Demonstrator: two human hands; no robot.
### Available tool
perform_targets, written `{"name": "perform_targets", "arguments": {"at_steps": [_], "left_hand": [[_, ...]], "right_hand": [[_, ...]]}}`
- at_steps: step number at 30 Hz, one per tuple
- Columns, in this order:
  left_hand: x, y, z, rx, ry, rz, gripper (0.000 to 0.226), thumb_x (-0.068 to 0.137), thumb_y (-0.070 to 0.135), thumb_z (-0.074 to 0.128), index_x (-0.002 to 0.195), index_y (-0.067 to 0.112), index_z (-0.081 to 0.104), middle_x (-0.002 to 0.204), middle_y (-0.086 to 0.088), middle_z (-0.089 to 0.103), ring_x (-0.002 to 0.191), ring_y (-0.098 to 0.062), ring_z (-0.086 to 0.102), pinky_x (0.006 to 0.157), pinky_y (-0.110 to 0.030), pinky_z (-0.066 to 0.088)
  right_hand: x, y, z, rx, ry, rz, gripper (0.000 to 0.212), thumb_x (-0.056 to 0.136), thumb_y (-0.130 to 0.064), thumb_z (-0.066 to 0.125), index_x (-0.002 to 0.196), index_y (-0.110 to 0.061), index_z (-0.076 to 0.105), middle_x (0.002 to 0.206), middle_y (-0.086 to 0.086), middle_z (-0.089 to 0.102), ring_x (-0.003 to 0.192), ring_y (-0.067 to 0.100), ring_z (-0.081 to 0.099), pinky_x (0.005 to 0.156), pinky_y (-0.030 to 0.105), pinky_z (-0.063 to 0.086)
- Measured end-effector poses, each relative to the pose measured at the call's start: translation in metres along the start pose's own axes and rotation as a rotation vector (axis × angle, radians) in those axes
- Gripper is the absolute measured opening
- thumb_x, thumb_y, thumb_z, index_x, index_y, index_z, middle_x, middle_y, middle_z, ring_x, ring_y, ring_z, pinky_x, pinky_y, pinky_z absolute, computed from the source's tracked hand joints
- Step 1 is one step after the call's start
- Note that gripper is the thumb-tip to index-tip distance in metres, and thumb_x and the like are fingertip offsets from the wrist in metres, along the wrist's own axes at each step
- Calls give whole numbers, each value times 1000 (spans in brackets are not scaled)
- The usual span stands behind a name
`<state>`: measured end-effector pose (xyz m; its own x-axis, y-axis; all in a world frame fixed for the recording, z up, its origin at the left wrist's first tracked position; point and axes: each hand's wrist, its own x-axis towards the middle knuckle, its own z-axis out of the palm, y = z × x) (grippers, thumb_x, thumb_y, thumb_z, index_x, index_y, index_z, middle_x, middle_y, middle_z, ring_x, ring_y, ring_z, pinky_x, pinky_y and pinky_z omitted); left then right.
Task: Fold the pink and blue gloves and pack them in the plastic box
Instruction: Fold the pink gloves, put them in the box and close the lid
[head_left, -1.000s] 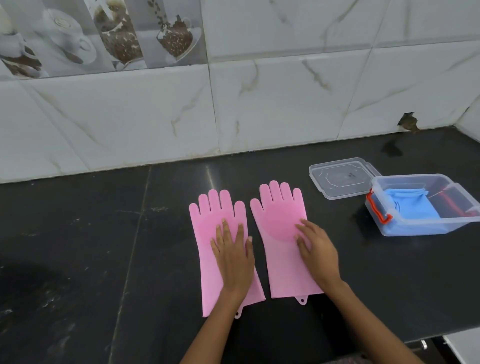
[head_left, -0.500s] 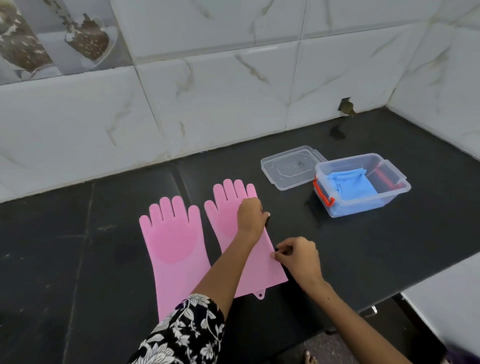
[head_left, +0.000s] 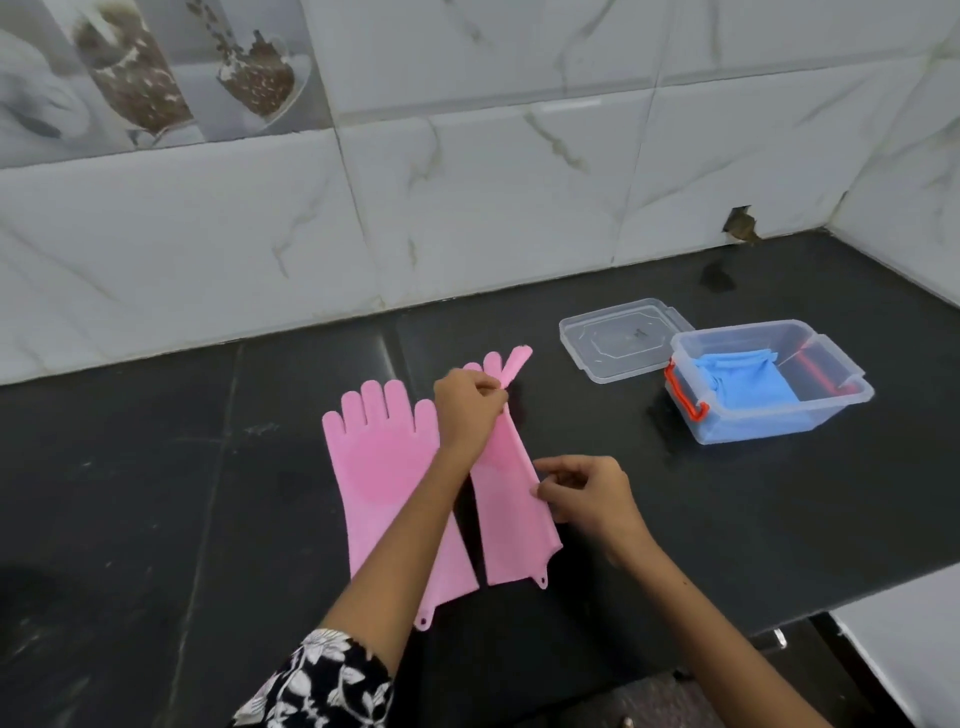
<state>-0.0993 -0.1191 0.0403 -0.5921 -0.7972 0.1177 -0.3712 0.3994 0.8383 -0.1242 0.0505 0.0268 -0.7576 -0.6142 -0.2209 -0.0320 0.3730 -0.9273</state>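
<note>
Pinching the right pink silicone glove (head_left: 511, 499) along its outer edge, left hand (head_left: 465, 402) near its fingers, right hand (head_left: 587, 493) mid-length, both lift that edge off the black stone desk (head_left: 156, 493). Folded blue gloves (head_left: 743, 384) lie inside the clear plastic box (head_left: 769, 421).

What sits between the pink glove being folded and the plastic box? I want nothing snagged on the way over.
Head view: only bare black counter separates the right pink glove from the plastic box; the lid lies farther back.

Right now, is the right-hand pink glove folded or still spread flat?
Partly folded. Both hands pinch the right pink glove's right edge, lifting it inward; the left pink glove lies spread.
</note>
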Motion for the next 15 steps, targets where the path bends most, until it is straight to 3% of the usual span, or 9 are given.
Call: {"name": "perform_targets", "arguments": {"at_steps": [2, 6, 9, 11, 15], "left_hand": [[-2, -13, -33, -77, 40, -30, 15, 72, -4, 65, 80, 1, 77, 69, -14, 73, 66, -29, 69, 69, -39, 59], [-13, -56, -90, -124, 186, -135, 15, 75, -2, 69, 84, 6, 77, 69, -7, 73, 65, -21, 71, 72, -38, 61], [-27, -88, -114, -149, 289, -278, 10, 76, -2, 70, 83, 2, 76, 68, -10, 72, 65, -25, 71, 74, -42, 61], [-36, -105, -118, -136, 299, -366, 7, 78, -2, 69, 78, 2, 75, 71, -13, 72, 70, -28, 71, 74, -44, 60], [-41, -118, -115, -110, 293, -415, 8, 81, 6, 70, 76, 0, 74, 70, -9, 71, 69, -23, 68, 79, -37, 58]], "right_hand": [[-5, -15, 20, 4, -68, -74, 31, 75, -2, 69, 104, -12, 71, 70, 0, 68, 61, 4, 66, 55, 18, 54], [-12, -30, 78, -23, -202, -152, 33, 77, -5, 71, 109, -11, 68, 73, -1, 68, 60, 4, 65, 56, 19, 56], [-17, -21, 125, -129, -250, -201, 33, 78, -9, 72, 110, -10, 68, 87, 1, 69, 72, 6, 64, 74, 28, 59], [-21, -8, 147, -246, -277, -224, 32, 79, -15, 72, 111, -11, 68, 101, 2, 69, 78, 7, 62, 81, 23, 54], [-10, 10, 146, -360, -179, -267, 25, 82, -22, 70, 107, -16, 69, 102, -1, 69, 77, 5, 62, 78, 22, 54]]}}
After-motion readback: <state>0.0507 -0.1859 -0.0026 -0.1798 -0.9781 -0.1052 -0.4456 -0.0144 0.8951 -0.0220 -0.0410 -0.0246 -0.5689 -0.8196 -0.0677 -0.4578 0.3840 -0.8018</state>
